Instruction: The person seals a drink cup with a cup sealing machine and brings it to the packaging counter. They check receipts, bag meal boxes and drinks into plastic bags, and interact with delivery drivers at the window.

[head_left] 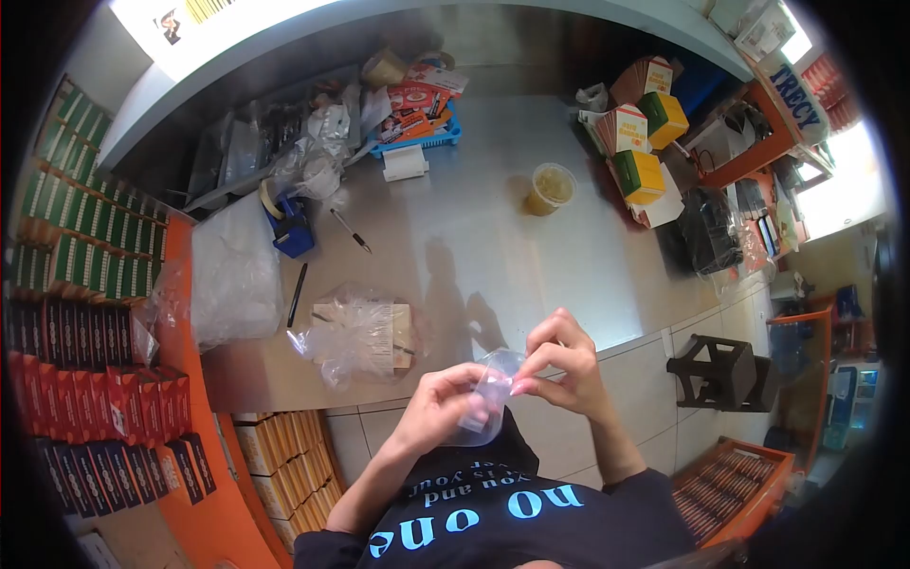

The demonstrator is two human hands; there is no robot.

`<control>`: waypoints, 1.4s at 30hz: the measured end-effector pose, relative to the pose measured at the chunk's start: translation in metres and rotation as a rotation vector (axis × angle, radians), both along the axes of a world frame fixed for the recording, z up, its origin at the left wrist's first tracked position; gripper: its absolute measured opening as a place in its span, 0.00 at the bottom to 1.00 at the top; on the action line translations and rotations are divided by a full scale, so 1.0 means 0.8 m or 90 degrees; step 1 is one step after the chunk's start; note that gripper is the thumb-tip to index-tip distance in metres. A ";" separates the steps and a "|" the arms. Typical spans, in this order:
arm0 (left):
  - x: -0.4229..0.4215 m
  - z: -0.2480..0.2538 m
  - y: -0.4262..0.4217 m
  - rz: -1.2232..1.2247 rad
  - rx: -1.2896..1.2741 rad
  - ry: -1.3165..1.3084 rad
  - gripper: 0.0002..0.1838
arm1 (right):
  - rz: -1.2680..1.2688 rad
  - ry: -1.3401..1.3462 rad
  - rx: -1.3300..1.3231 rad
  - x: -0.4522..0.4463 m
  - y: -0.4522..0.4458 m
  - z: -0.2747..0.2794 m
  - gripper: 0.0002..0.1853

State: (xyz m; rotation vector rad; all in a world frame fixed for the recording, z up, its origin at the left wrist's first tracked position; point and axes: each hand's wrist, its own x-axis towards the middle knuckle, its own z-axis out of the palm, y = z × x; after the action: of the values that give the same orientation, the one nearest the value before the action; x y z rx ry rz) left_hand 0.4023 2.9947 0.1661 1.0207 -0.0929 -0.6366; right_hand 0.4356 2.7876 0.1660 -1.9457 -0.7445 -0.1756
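Beside the table, the left hand grasps clear plastic, probably steadying it while the right hand pinches its edge.

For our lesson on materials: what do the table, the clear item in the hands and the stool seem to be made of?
Table: probably metal, satin grey, judging by its blurred sheen.
Clear item: likely thin, glossy plastic; it is see-through with bright glints.
Stool: perhaps plastic, dark; its chunky shape suggests moulding, but I cannot be sure.
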 end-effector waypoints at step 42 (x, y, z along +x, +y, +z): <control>0.107 -0.011 -0.080 0.329 -0.017 -0.180 0.08 | -0.069 0.412 0.200 0.109 -0.017 -0.020 0.18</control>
State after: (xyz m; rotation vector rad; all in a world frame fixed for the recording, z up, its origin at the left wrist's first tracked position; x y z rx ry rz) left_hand 0.4882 2.9307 0.1575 1.0502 -0.0796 -0.0189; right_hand 0.5230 2.7737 0.1500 -1.6001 -0.1686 0.2539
